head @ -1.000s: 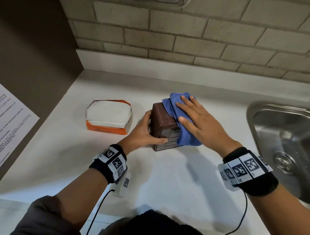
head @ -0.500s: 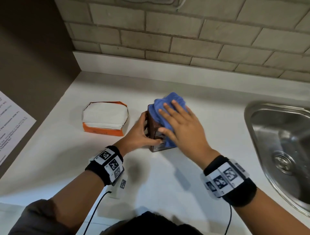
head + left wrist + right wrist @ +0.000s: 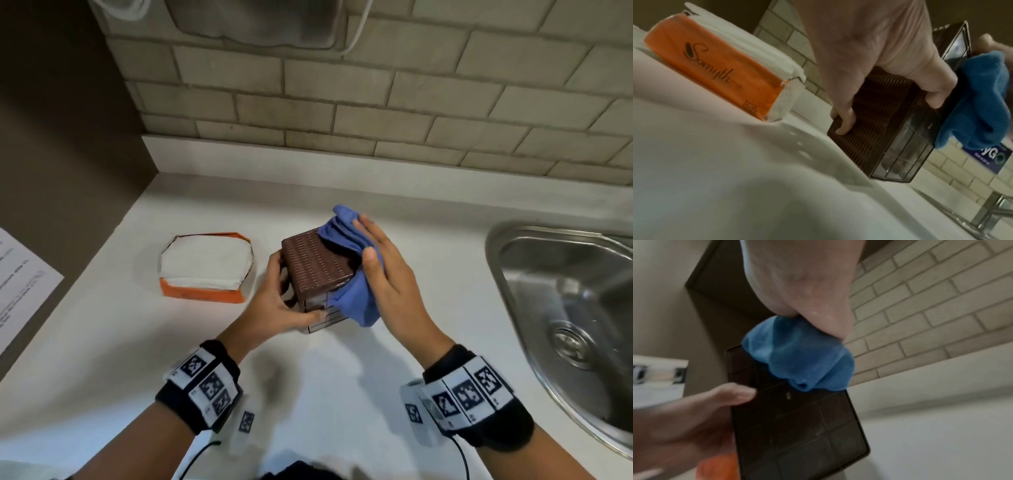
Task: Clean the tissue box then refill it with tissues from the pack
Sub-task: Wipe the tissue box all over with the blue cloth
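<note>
The brown woven tissue box (image 3: 317, 270) is tilted over the white counter, its woven face turned up toward me. My left hand (image 3: 294, 291) grips it, thumb on the gridded clear face and fingers on the left side; the left wrist view shows the same hold on the box (image 3: 875, 123). My right hand (image 3: 368, 243) presses a blue cloth (image 3: 354, 301) flat against the box's right side with straight fingers. In the right wrist view the cloth (image 3: 801, 356) is bunched under the palm against the box (image 3: 797, 426). The open orange tissue pack (image 3: 205, 267) lies to the left, white tissues showing.
A steel sink (image 3: 565, 308) sits at the right edge of the counter. A printed sheet (image 3: 20, 284) hangs on the dark panel at the left. A brick-tiled wall (image 3: 376, 113) runs behind the counter.
The box has been tipped so its woven face points up. My right hand and the cloth have slid from the top to the box's right side. The left hand keeps its hold.
</note>
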A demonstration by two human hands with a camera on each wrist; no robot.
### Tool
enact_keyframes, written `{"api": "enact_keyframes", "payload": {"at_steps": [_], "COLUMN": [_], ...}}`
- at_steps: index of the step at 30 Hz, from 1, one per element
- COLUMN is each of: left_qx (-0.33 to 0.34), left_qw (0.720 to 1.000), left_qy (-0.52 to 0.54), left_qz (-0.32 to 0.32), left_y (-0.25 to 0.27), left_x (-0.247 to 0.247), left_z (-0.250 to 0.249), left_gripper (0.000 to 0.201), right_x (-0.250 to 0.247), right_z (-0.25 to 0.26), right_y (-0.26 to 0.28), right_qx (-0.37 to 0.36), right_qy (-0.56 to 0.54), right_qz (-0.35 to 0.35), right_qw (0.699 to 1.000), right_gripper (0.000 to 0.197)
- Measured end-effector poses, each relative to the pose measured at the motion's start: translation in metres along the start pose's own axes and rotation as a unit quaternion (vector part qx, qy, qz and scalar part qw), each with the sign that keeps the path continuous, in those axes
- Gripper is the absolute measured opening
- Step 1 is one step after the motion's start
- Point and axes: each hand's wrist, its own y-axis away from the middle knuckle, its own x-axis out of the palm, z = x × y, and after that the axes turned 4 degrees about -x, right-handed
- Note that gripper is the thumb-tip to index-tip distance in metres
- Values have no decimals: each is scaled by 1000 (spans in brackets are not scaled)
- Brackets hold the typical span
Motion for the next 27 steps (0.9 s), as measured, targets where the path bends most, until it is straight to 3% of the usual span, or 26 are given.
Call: {"api": "enact_keyframes", "payload": {"at_steps": [3,5,7,9,13,19,22,24,27], "left_qx": [17,37,55,60,40,8,-25,-36,-48], "left_qw": [1000,999,998,998,999,1000,998,998,998], "left_qy": [15,3,-13,-28,-32,-4,-23,-26,-24], "left_qz": [9,14,13,10,6,27,54,53,40], "left_y": [6,11,13,12,14,20,23,26,27], "left_x": [-3,-5,-7,-9,-9,-23,-27,-21,-12], "left_z": [-8,-14,-20,-21,-21,-35,-39,-38,-35], "left_gripper": [95,92,91,90,90,96,84,65,56], "right_x": [-11,-14,-12,-11,-14,-41,-52,-54,-55], "right_z": [11,7,9,13,24,6,12,19,28], "right_y": [-6,-12,-15,-12,-7,-6,-16,-21,-23], "right_qx": [82,131,139,136,111,56,64,63,50], "right_qy": [-164,-194,-156,-121,-155,-102,-60,-5,74], "right_qz": [6,-1,7,33,37,218,281,305,291], "right_qw": [983,972,978,983,981,969,956,950,953], "right_gripper": [44,35,33,70,65,94,119,132,134]}}
